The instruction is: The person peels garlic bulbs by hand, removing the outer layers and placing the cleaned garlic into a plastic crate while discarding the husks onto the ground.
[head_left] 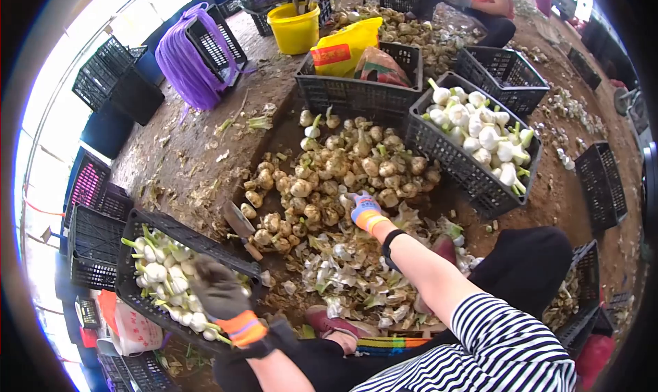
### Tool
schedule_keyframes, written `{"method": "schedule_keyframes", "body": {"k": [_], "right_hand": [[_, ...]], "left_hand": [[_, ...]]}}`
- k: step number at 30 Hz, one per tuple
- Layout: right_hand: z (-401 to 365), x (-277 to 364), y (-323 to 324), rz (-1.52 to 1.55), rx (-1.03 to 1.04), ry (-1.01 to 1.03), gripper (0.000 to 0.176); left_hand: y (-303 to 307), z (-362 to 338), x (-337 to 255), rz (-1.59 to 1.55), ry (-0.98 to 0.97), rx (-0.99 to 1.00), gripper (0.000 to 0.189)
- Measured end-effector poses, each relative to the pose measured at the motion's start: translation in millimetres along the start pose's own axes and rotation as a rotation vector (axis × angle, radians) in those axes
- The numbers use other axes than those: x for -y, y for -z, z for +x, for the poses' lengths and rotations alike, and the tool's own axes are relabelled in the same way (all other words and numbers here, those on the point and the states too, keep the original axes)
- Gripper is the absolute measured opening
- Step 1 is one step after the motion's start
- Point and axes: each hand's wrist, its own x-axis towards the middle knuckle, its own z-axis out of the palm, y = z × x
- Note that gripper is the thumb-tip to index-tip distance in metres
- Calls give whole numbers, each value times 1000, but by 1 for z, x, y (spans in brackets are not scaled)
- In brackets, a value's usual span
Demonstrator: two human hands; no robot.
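Observation:
My right hand (366,211), in a blue-grey glove with an orange cuff, reaches into a heap of soil-stained garlic bulbs (336,162). Its fingers close around a pale garlic bulb (345,201) at the heap's near side. Over the left black crate (137,286) of trimmed white garlic (166,272) is my left hand (223,290), in a dark glove with an orange cuff. Motion smears its fingers. A flat blade with a wooden handle (253,250) lies at the heap's left edge. Papery garlic skins (356,262) spread between my legs.
Another crate (473,166) heaped with white garlic stands right of the pile. Behind the pile, a black crate (356,94) holds bags. Further back are a yellow bucket (295,30), purple netting (188,59) and a seated person (483,8). Stacked crates (99,245) line the left side.

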Motion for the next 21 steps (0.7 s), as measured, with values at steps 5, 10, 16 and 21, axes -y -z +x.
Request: {"method": "schedule_keyframes", "body": {"k": [5, 10, 16, 21], "right_hand": [[89, -27, -50, -32, 60, 81, 50], [-5, -12, -12, 1602, 532, 151, 35], [-129, 50, 52, 1215, 506, 262, 41], [-150, 60, 45, 1392, 358, 494, 33]], "left_hand": [[-4, -34, 89, 613, 208, -295, 29], [44, -39, 125, 886, 250, 18, 62], [12, -46, 146, 782, 148, 67, 73], [-2, -55, 138, 1265, -152, 257, 78]]}}
